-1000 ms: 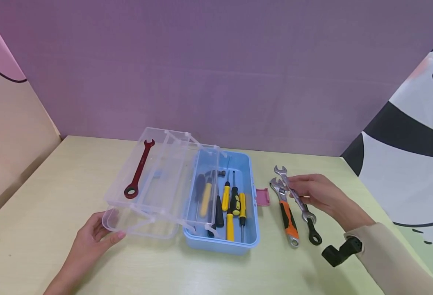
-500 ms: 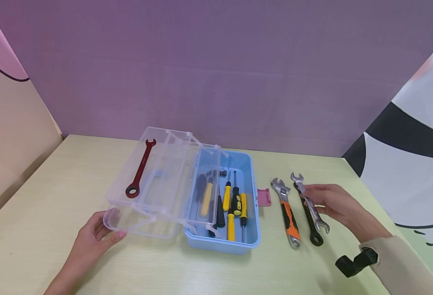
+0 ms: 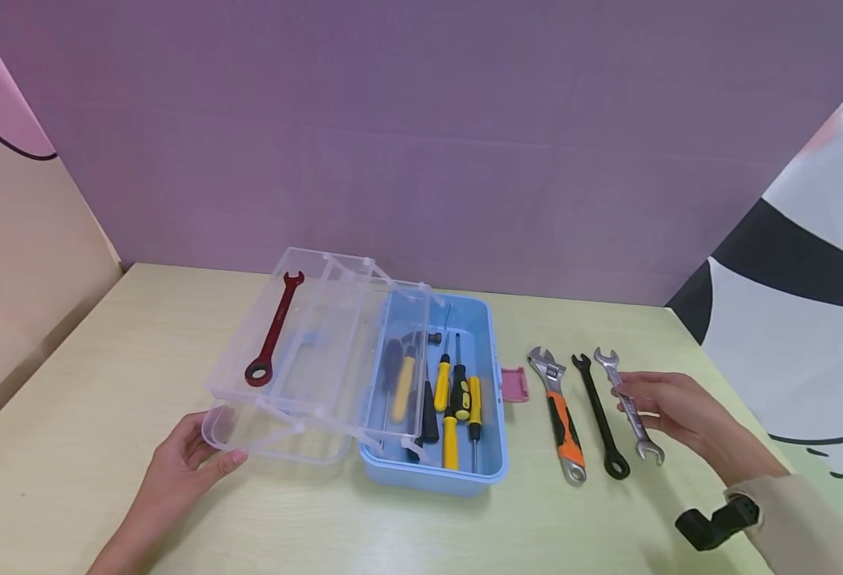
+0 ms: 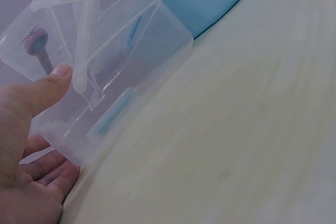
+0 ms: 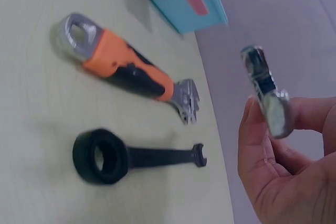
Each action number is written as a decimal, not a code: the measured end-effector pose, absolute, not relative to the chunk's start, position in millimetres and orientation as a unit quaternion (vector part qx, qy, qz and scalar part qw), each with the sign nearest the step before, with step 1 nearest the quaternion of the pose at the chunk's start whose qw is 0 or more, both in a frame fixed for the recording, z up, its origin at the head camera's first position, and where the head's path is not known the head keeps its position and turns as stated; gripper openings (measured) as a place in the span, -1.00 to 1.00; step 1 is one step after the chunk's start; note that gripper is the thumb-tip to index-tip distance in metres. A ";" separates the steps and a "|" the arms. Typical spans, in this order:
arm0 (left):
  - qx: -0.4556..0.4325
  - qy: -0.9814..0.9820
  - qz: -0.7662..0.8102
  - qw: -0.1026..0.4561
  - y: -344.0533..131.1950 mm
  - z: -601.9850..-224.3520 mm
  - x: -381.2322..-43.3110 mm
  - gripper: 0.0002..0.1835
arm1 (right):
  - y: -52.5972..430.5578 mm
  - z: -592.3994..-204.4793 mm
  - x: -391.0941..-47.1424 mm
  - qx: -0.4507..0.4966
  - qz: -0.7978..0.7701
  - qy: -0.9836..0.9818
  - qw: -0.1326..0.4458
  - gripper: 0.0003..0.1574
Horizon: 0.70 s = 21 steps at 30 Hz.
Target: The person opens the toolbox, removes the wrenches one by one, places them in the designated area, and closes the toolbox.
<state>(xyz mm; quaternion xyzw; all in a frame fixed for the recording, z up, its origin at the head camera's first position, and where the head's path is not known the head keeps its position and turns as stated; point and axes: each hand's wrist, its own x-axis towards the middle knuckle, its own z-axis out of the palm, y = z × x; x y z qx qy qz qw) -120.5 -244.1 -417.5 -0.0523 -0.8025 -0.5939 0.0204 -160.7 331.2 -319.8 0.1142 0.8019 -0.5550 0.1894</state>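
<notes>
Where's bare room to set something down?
Bare table: left of the lid, beyond the left hand, and in front of the box. Crowded: inside the box, among screwdrivers, and right of it, with orange wrench, black wrench and the right hand holding a silver wrench.

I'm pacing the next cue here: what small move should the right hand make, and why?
Probably lower the silver wrench onto the table where it is and release it. The right hand pinches it above the tabletop, just right of the black wrench and roughly parallel to it, with a gap between them, so it should settle without a clash.
</notes>
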 end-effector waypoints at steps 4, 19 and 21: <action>-0.051 -0.803 -0.594 0.019 -244.1 -417.3 -120.4 -0.43 | 338.3 -322.8 -159.3 0.126 -0.567 0.792 0.186 -0.48; -0.042 -0.807 -0.590 0.015 -243.9 -416.9 -120.1 -0.42 | 355.1 -336.9 -160.4 0.141 -0.603 0.762 0.190 -0.83; -0.041 -0.806 -0.590 0.015 -244.0 -416.9 -120.1 -0.42 | 357.0 -339.5 -160.8 0.144 -0.601 0.763 0.190 -0.84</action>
